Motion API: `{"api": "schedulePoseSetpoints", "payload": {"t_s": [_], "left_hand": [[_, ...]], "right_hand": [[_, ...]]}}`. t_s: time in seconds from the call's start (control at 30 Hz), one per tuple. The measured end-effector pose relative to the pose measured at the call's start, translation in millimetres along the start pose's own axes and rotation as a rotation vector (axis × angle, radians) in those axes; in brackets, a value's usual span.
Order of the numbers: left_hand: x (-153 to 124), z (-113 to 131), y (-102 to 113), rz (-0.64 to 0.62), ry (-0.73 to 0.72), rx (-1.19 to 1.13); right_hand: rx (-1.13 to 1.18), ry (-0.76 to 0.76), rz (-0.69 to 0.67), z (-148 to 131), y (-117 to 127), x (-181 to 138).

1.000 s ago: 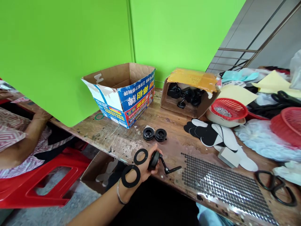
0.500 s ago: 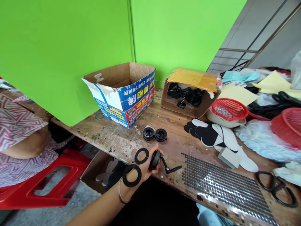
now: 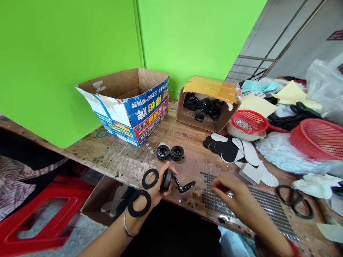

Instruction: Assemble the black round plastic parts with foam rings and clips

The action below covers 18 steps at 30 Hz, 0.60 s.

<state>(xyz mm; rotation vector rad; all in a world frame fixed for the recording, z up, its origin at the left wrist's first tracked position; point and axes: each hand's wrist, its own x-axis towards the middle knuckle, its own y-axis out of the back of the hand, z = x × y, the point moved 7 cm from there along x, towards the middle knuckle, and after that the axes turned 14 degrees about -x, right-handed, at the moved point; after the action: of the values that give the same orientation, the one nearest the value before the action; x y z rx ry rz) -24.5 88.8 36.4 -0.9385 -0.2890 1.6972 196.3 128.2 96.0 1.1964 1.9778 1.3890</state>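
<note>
My left hand [image 3: 158, 184] is closed round a round black part with a bent arm [image 3: 171, 181], held just above the near edge of the wooden bench [image 3: 112, 157]. Two flat black rings [image 3: 139, 203] stick to the back of that hand and wrist. My right hand [image 3: 232, 196] hovers over a sheet of small silver dots [image 3: 264, 207], fingers bent together as in a pinch; what they hold is blurred. Two round black parts [image 3: 169, 152] lie on the bench beyond the left hand.
A printed open carton [image 3: 125, 103] and a smaller box of black parts [image 3: 207, 105] stand at the back. Black and white cut-out shapes [image 3: 235, 151], red baskets [image 3: 317, 137], and scissors [image 3: 294, 200] lie to the right. Red stool [image 3: 32, 221] sits lower left.
My right hand has come into view over the dotted sheet. The view has shifted left and the neighbouring person's arm has dropped out of sight. The left hand keeps its grip.
</note>
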Motion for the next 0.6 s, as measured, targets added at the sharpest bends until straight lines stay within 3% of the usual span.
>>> {"api": "schedulePoseSetpoints", "payload": {"t_s": [0.1,0.2,0.4,0.5,0.6], "left_hand": [[2,1,1,0.038,-0.018,0.009],[2,3,0,0.056,-0.032,0.017],[-1,5,-1,0.067,-0.068,0.023],[-1,4,-1,0.083,-0.082,0.023],[-1,5,-1,0.091,-0.122,0.014]], "right_hand": [[-0.159,-0.091,0.035,25,-30,19],[-0.299,-0.126,-0.025,37,-56,27],[-0.467,-0.152,-0.137,34,-67,30],[-0.516,-0.125,-0.067,31,-69,29],[-0.552,-0.083,0.099,26,-68,24]]}}
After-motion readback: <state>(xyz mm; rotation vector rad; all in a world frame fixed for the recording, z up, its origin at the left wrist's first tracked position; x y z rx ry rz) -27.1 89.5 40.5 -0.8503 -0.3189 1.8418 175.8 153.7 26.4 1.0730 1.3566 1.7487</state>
